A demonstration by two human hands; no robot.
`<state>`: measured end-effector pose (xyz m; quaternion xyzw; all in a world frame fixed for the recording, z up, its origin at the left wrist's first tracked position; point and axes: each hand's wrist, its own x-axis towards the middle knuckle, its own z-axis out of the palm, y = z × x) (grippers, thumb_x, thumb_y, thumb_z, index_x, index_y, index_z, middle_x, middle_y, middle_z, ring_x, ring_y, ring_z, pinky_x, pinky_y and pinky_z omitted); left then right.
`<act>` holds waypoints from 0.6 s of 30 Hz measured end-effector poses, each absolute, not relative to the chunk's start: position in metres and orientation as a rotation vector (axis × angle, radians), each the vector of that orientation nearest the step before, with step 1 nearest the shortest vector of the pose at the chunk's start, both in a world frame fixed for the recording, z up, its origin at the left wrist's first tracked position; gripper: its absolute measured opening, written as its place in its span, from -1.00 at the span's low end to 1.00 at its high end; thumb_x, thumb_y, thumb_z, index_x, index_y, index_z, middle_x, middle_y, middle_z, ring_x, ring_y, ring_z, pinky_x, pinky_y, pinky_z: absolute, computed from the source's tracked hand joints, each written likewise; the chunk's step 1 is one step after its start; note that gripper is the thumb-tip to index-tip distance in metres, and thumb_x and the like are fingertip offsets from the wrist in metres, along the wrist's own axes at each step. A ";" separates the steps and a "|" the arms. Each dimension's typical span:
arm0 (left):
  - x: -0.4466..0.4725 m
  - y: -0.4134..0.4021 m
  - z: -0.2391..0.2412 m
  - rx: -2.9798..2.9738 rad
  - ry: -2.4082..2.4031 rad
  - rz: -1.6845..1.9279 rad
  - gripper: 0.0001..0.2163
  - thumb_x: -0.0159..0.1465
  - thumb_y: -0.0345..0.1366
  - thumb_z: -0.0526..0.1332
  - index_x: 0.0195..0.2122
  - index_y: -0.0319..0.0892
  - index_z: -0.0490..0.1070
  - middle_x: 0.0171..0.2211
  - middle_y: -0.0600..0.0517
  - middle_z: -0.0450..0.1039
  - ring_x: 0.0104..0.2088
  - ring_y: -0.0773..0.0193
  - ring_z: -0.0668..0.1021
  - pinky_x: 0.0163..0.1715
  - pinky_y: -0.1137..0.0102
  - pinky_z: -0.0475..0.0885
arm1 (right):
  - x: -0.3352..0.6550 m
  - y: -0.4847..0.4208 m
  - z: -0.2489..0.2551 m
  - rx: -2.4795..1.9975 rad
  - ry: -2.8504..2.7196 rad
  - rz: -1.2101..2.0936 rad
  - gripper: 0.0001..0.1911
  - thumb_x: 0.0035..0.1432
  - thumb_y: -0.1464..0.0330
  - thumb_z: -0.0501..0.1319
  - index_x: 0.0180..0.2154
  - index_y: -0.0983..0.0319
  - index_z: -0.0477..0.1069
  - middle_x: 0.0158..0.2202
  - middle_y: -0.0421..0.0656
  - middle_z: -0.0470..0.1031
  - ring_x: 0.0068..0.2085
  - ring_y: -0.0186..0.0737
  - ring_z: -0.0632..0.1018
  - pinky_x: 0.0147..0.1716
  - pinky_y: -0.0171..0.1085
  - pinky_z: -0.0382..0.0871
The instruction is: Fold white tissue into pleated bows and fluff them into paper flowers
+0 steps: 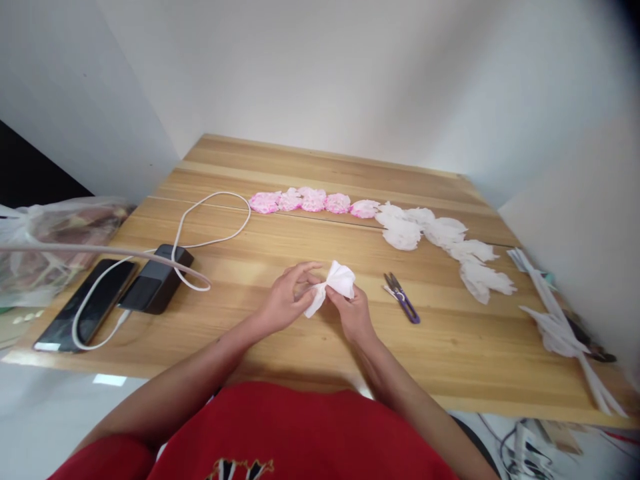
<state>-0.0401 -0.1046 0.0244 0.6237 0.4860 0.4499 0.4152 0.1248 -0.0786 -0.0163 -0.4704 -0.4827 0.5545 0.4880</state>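
Observation:
A white tissue-paper piece (341,279), pinched narrow at its middle and fanned out at both ends, is held between my two hands above the table. My left hand (290,297) grips it near the narrow middle, thumb and fingers closed on its lower left part. With thumb and fingers my right hand (353,313) pinches the other side, below the wider fan. To the right of my right hand lie small purple-handled thread snips (403,299), blades pointing away from me.
Across the wooden table (300,353) runs a row of pink-edged paper flowers (313,199), continuing into white ones (445,231). On the left are a phone (85,303), a black power bank (157,280) and a looped white cable (215,194). White paper strips (555,300) lie along the right edge.

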 end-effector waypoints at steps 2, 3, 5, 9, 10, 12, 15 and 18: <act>-0.042 -0.104 0.028 1.489 1.119 1.178 -0.59 0.26 -0.29 0.17 0.13 -0.18 0.19 -0.13 -0.09 0.48 -0.11 0.22 0.53 -0.07 0.32 0.40 | 0.125 -0.078 -0.012 -1.108 -1.059 1.385 -0.74 -0.11 0.20 0.39 -0.45 0.24 0.45 -0.50 -0.25 0.48 -0.46 -0.32 0.42 -0.39 -0.31 0.35; -0.043 -0.104 0.029 1.445 1.081 1.205 -0.58 0.27 -0.26 0.16 0.14 -0.19 0.17 -0.13 -0.09 0.48 -0.11 0.22 0.53 -0.08 0.32 0.40 | 0.124 -0.077 -0.009 -1.078 -0.989 1.419 -0.72 -0.11 0.18 0.38 -0.43 0.23 0.45 -0.48 -0.23 0.49 -0.45 -0.30 0.44 -0.38 -0.30 0.36; -0.044 -0.102 0.031 1.365 1.068 1.252 -0.61 0.30 -0.20 0.14 0.12 -0.19 0.17 -0.14 -0.09 0.48 -0.10 0.21 0.53 -0.06 0.31 0.39 | 0.123 -0.075 -0.001 -1.014 -0.871 1.501 -0.68 -0.13 0.13 0.38 -0.39 0.21 0.45 -0.45 -0.21 0.51 -0.44 -0.26 0.47 -0.37 -0.26 0.39; -0.043 -0.099 0.026 1.229 1.180 1.274 -0.67 0.32 -0.13 0.08 0.02 -0.21 0.28 -0.23 -0.04 0.51 -0.14 0.22 0.54 -0.05 0.28 0.38 | 0.123 -0.073 0.012 -0.965 -0.821 1.598 -0.64 -0.12 0.07 0.35 -0.40 0.20 0.42 -0.48 -0.19 0.51 -0.46 -0.22 0.49 -0.40 -0.25 0.41; -0.041 -0.098 0.024 1.199 1.204 1.260 -0.68 0.32 -0.12 0.08 -0.02 -0.21 0.30 -0.26 -0.03 0.50 -0.18 0.23 0.54 -0.08 0.30 0.39 | 0.124 -0.072 0.013 -0.964 -0.823 1.602 -0.63 -0.11 0.05 0.34 -0.40 0.20 0.42 -0.49 -0.18 0.51 -0.47 -0.22 0.50 -0.40 -0.25 0.41; -0.037 -0.099 0.019 1.153 1.226 1.215 -0.69 0.31 -0.11 0.07 -0.06 -0.23 0.32 -0.36 0.01 0.48 -0.33 0.29 0.53 -0.24 0.37 0.42 | 0.124 -0.071 0.013 -0.964 -0.822 1.598 -0.63 -0.10 0.04 0.33 -0.41 0.20 0.43 -0.48 -0.17 0.53 -0.46 -0.21 0.50 -0.38 -0.24 0.42; -0.027 -0.102 0.012 1.101 1.183 1.142 -0.68 0.28 -0.12 0.06 -0.07 -0.24 0.30 -0.48 0.08 0.41 -0.57 0.40 0.40 -0.56 0.49 0.29 | 0.121 -0.072 0.010 -0.958 -0.811 1.576 -0.65 -0.06 0.04 0.32 -0.45 0.20 0.42 -0.47 -0.17 0.53 -0.45 -0.22 0.51 -0.38 -0.25 0.42; -0.017 -0.106 0.010 1.076 1.123 1.068 -0.78 0.17 -0.19 0.15 -0.24 -0.23 0.32 -0.54 0.13 0.36 -0.64 0.46 0.29 -0.64 0.53 0.19 | 0.116 -0.078 0.008 -0.954 -0.796 1.574 -0.67 -0.01 0.08 0.31 -0.45 0.21 0.41 -0.55 -0.20 0.49 -0.55 -0.26 0.45 -0.49 -0.27 0.38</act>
